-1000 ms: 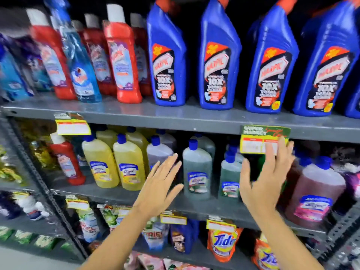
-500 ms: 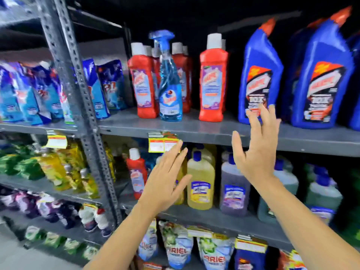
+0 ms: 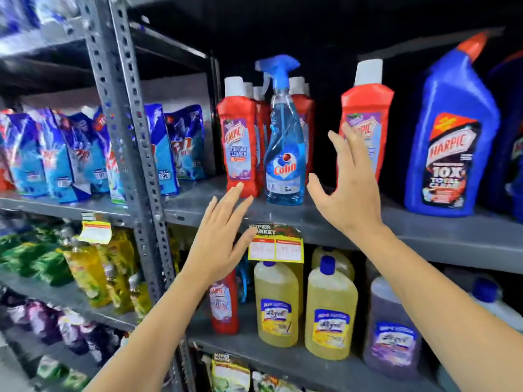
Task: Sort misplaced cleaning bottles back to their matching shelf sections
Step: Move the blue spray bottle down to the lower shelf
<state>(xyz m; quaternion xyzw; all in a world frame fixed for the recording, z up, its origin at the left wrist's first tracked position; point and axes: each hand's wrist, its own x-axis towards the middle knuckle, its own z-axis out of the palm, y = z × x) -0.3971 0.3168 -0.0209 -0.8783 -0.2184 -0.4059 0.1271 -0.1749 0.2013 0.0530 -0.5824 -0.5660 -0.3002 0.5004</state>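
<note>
Here both hands are empty with fingers spread: the left hand [image 3: 218, 244] below the spray bottle [image 3: 284, 142], the right hand [image 3: 349, 190] just right of it, on the shelf [image 3: 424, 230].

- red bottle [image 3: 240, 145] on the upper shelf: label reads "HARPIC", "BATHROOM CLEANER", "10X"
- blue spray bottle [image 3: 284, 154]: "Colin"
- big blue bottle [image 3: 450, 148]: "HARPIC", "10X"
- second red bottle [image 3: 368, 120], partly behind a hand: "HARPIC"
- shelf-edge tag [image 3: 276, 243]: "SUPER MARKET"; prices blurred
- red bottle on lower shelf [image 3: 225, 304]: "HARPIC"
- blue pouch [image 3: 162, 154]: "98"
</note>
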